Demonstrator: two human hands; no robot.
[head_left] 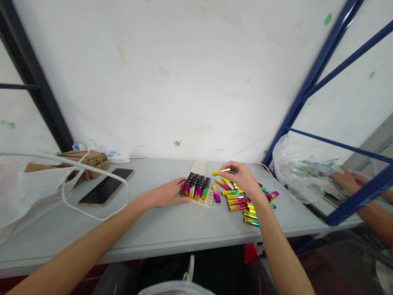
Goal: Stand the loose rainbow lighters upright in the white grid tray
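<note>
My left hand (pixel 166 192) cups the left side of a white tray (pixel 208 200) with small round pockets, its thumb along the front edge and its fingertips by the lighters. Several lighters (pixel 196 186) with black tops and shiny pink, yellow and green bodies stand upright in the tray in rows. Pockets at its right side show bare. My right hand (pixel 241 178) pinches a yellow lighter (pixel 221 171) that lies level above the table, right of the tray. Below that hand, loose lighters (pixel 236 200) lie in a spread pile, some hidden by my wrist.
Behind the lighters sits another white pocketed piece (pixel 199 166). A phone (pixel 106 187), cardboard box (pixel 92 164), white cable (pixel 101 174) and white bag (pixel 21 196) are at left. A blue frame (pixel 294 102) and clear plastic bag (pixel 291 172) stand right, near another person's hands (pixel 346 180).
</note>
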